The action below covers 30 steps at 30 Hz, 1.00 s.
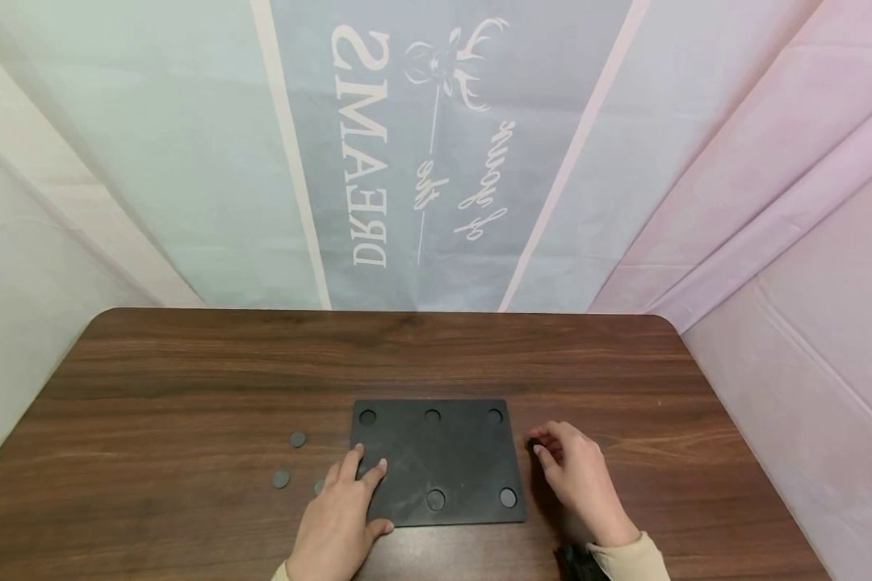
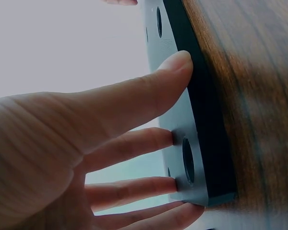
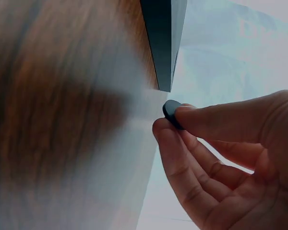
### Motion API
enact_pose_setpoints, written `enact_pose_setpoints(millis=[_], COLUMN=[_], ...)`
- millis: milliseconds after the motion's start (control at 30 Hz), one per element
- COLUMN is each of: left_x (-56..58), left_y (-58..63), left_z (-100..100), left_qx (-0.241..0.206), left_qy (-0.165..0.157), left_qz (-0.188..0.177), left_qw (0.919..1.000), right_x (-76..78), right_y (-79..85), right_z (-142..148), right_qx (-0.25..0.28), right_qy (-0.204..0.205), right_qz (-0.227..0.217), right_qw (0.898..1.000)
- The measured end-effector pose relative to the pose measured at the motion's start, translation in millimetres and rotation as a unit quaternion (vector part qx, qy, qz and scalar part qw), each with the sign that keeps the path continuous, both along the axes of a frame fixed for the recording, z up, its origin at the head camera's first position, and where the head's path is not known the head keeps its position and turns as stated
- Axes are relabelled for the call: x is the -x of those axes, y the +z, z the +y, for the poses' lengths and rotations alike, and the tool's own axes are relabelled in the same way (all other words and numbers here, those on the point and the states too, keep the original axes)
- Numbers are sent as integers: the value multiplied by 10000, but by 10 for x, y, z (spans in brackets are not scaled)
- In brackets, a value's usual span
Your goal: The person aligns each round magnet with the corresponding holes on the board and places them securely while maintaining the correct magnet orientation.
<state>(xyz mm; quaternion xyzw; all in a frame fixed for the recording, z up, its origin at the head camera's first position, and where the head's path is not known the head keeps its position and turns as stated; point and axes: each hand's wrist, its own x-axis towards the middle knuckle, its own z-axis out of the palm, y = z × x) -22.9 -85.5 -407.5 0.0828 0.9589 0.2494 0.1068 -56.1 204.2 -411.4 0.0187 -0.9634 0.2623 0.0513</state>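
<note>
A flat black board [image 1: 443, 456] with round recesses lies on the table. My left hand [image 1: 337, 516] rests on its left side, fingers spread over the top and thumb at the near edge. In the left wrist view, that thumb [image 2: 175, 67] lies on the rim. Off the board's right side, my right hand [image 1: 577, 472] pinches a small dark disc [image 3: 172, 112] between thumb and fingers. A grey disc [image 1: 508, 498] sits in the near right recess. Whether the near middle recess [image 1: 436, 500] is filled, I cannot tell. My left hand hides some of the board.
Left of the board lie two loose grey discs, a farther one [image 1: 298, 439] and a nearer one [image 1: 281, 479]. Another disc [image 1: 320, 486] is partly hidden by my left hand. A printed curtain [image 1: 421, 161] hangs behind the wooden table [image 1: 189, 387].
</note>
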Motion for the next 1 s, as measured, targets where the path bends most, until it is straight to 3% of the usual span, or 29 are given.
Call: enact_pose_setpoints(millis=[1000], left_x=[-12], left_y=[-39], left_z=[8], left_qx=[31], left_qy=[-11], left_qz=[137], left_qw=[9999], right_x=[67], right_y=[-82], right_z=[-109], right_qx=[295], right_qy=[410], right_qz=[362], right_qw=[9981])
